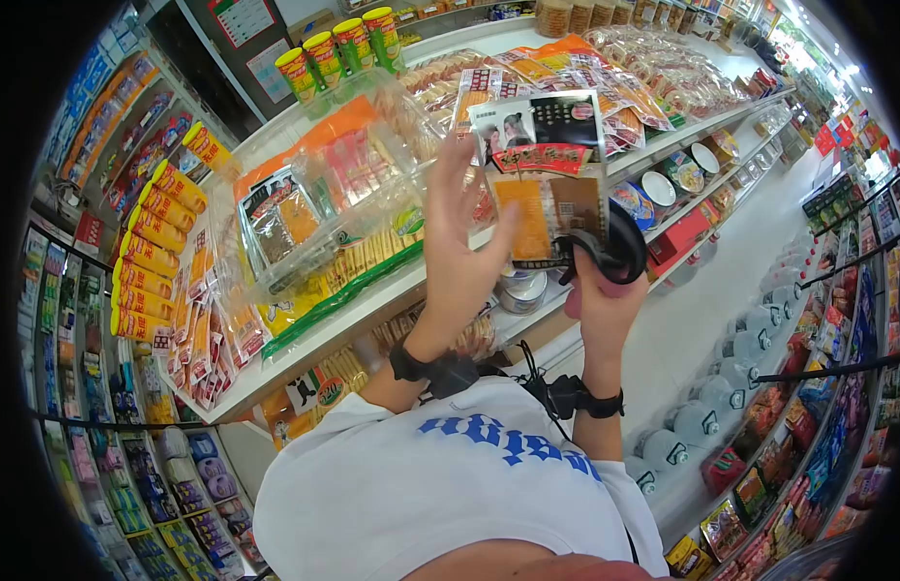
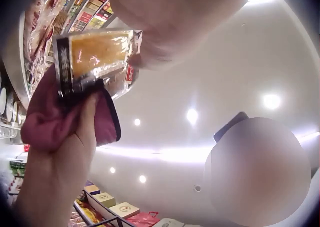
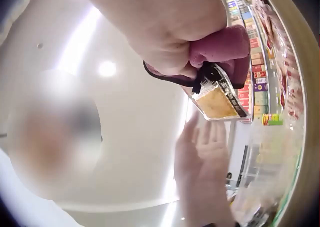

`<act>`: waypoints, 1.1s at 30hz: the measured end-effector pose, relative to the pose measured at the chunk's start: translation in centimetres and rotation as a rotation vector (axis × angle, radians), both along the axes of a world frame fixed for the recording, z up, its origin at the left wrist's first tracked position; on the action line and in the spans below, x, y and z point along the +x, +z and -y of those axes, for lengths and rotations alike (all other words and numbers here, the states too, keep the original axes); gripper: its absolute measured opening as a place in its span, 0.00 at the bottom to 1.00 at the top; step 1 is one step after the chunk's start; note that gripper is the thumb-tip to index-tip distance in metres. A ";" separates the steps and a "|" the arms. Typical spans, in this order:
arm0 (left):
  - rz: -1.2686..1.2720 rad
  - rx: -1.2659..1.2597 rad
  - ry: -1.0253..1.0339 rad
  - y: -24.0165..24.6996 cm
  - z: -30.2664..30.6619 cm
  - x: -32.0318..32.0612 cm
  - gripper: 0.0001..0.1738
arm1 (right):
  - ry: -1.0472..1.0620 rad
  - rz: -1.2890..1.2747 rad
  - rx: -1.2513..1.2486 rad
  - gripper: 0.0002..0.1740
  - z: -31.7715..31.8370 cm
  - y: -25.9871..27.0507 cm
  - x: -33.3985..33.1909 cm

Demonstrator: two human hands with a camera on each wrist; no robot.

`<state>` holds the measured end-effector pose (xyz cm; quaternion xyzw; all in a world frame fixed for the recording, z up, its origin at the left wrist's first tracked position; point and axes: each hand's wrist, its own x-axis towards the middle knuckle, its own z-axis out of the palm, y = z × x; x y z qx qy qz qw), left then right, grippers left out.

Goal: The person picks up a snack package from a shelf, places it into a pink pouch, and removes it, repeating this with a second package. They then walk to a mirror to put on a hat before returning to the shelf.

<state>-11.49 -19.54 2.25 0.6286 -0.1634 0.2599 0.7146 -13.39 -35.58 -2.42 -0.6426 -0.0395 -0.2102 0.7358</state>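
Note:
A flat clear packet of orange-brown snack sheets [image 1: 547, 208], with a black printed top and a red label, stands tilted up in front of the person's chest. Its lower edge is pinched by the right hand [image 1: 608, 308], together with a folded purple cloth with black edging [image 2: 52, 122]. The left hand [image 1: 461, 228] is raised at the packet's left side, fingers straight and spread, thumb overlapping the packet's edge in the head view. The open left palm [image 3: 204, 149] shows below the packet in the right wrist view. Black straps with small cameras circle both wrists.
A white display counter [image 1: 343, 320] carries a clear plastic bin [image 1: 372, 194] of packets, with yellow canisters [image 1: 154, 261] along its left end. Lower shelves hold bowls and tins. To the right, large water bottles [image 1: 697, 421] line the floor beside a snack rack.

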 end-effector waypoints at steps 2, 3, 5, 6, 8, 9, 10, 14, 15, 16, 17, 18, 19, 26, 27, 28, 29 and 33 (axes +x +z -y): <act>0.058 0.024 -0.069 1.0 1.1 -0.9 0.40 | 0.012 0.037 -0.197 0.31 -0.5 0.2 -0.5; -0.014 -0.056 -0.157 0.8 1.1 -0.8 0.38 | 0.028 0.103 -0.308 0.35 -0.9 0.6 -0.6; -0.158 -0.219 -0.332 0.2 0.8 -0.4 0.36 | 0.124 0.404 -0.597 0.42 -2.2 3.1 -0.8; -0.347 -0.334 -0.492 0.9 0.6 -1.5 0.38 | 0.237 0.396 -0.591 0.45 -2.9 3.2 -1.1; -0.454 -0.549 -0.554 -0.1 0.6 -1.1 0.36 | 0.263 0.435 -0.614 0.51 -4.0 2.8 -1.6; -0.489 -0.649 -0.592 -0.2 0.7 -1.0 0.35 | 0.215 0.429 -0.681 0.49 -3.8 3.1 -1.6; -0.513 -0.646 -0.624 -0.1 0.7 -1.2 0.34 | 0.168 0.421 -0.748 0.47 -3.4 3.9 -1.6; -0.516 -0.346 -0.595 0.5 0.6 -2.0 0.33 | -0.045 0.411 -0.803 0.41 -1.7 4.5 0.5; -0.489 -0.199 -0.549 0.5 0.6 -2.0 0.33 | -0.096 0.426 -0.757 0.40 -1.4 4.2 1.2; -0.488 -0.273 -0.578 0.9 1.1 -2.2 0.34 | -0.138 0.427 -0.698 0.37 -1.5 3.9 1.7; -0.538 -0.254 -0.570 0.7 1.1 -2.3 0.34 | -0.097 0.434 -0.634 0.36 -1.6 3.9 1.7; -0.586 -0.236 -0.563 0.4 1.1 -2.3 0.34 | -0.056 0.441 -0.572 0.35 -2.0 4.1 1.5; -0.634 -0.217 -0.555 0.5 1.0 -2.2 0.35 | -0.008 0.462 -0.688 0.32 -1.7 4.7 1.1; -0.570 0.211 -0.644 -0.8 0.6 -1.3 0.28 | -0.043 0.273 -0.326 0.20 -0.5 3.8 2.9; -0.553 0.223 -0.651 -0.6 0.5 -1.4 0.28 | -0.031 0.154 -0.052 0.18 -0.4 3.1 3.3; -0.611 0.062 -0.557 -1.1 1.0 -1.2 0.27 | -0.009 0.039 0.056 0.17 0.3 2.1 3.5; -0.581 -0.028 -0.467 -0.9 1.1 -1.2 0.26 | 0.012 -0.075 0.165 0.16 1.3 1.0 3.7; -0.468 -0.182 -0.265 0.2 1.6 -1.1 0.23 | 0.089 -0.151 0.288 0.13 1.0 0.4 2.2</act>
